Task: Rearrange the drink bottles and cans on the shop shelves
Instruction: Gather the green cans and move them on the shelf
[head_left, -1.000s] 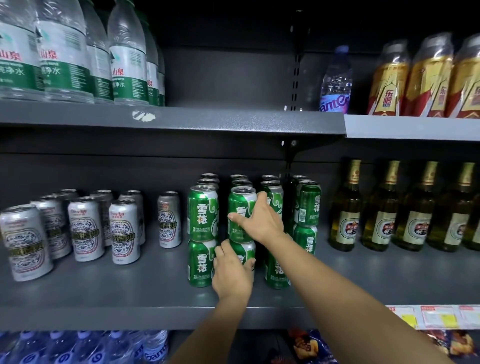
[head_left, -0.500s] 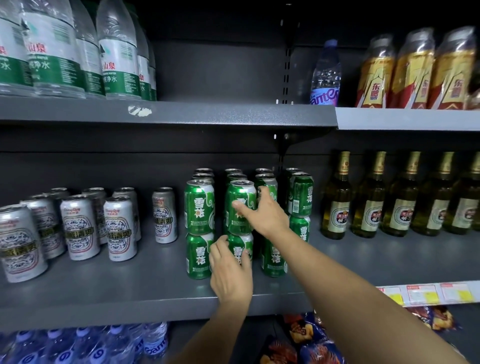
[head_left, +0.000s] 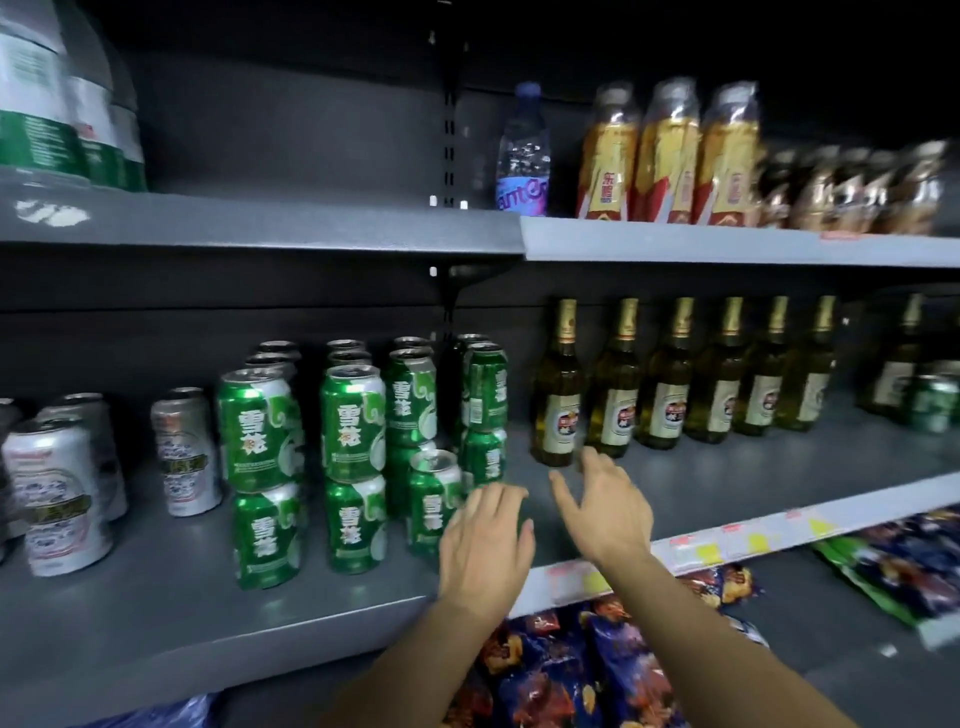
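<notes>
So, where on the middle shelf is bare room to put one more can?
Bare: the front strip of the shelf between green cans and beer bottles. Crowded: green cans stand stacked, silver cans fill the left.

It was a shop. Grey metal shelves (head_left: 260, 234) carried stock in rows of one kind: green cans (head_left: 353, 421) stacked two high at the centre, silver cans (head_left: 57, 499) at 9 o'clock, glass bottles (head_left: 665, 379) at 3 o'clock. Price tags (head_left: 727, 545) ran along the shelf edge at 4 o'clock, above snack packets (head_left: 571, 660) at 6 o'clock.
</notes>
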